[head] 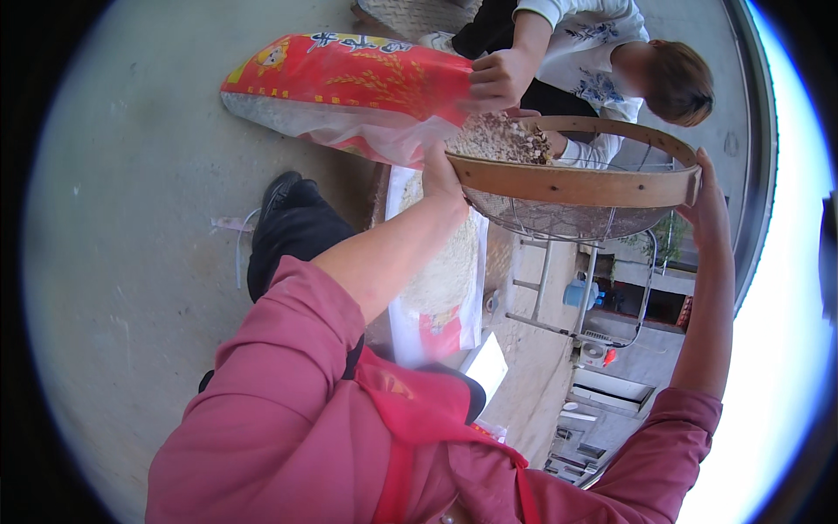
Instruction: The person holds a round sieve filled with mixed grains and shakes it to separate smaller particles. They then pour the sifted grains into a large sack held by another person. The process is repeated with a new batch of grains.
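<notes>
A round sieve with a wooden rim and wire mesh bottom stands between my hands. My left hand grips its near left edge, beside the mouth of a red and white woven sack. My right hand holds the rim at its far right side. Pale crumbly meal with darker flakes lies at the sack's mouth and on the sieve's left part. A co-worker's hand grips the sack above it; their other hand is partly hidden behind the rim. Beneath is an opened sack of pale flour-like powder.
The co-worker bends close to the sieve's far side. A metal tube frame stands below the sieve in view. My dark shoe rests on the concrete floor. Farther off are a blue water bottle and building walls.
</notes>
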Tool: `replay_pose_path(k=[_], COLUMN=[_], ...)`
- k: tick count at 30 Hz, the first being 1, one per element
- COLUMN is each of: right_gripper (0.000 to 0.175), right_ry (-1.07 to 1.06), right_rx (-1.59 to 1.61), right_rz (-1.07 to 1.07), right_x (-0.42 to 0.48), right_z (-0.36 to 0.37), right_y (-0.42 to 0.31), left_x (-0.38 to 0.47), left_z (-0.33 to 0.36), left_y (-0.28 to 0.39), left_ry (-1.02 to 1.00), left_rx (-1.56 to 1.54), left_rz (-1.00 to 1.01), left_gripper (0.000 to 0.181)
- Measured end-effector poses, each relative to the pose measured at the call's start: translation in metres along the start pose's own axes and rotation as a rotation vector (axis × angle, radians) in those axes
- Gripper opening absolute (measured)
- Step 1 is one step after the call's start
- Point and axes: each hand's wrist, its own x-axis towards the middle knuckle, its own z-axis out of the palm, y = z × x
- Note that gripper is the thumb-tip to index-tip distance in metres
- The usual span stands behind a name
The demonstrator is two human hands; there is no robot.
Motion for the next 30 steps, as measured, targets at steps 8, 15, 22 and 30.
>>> replay_pose_path(k=[8, 15, 22, 30], right_gripper=[0.085, 0.080, 0.082, 0.076], right_ry=[0.002, -0.009, -0.027, -0.005], right_rx=[-0.127, -0.176, -0.229, -0.217], right_rz=[-0.055, -0.059, -0.116, -0.160], right_x=[-0.024, -0.022, -0.020, -0.010], right_z=[0.006, 0.010, 0.012, 0.007], right_y=[-0.032, -0.042, -0.040, -0.046], left_x=[-0.013, -0.008, -0.026, -0.017], left_z=[-0.014, -0.017, -0.017, -0.009], left_y=[0.001, -0.008, -0.013, -0.017], left_ry=[-0.019, -0.076, -0.005, -0.034], left_rx=[-0.042, -0.131, -0.054, -0.043], left_rz=[0.022, 0.014, -0.039, -0.040], left_gripper=[0.047, 0.048, 0.048, 0.044])
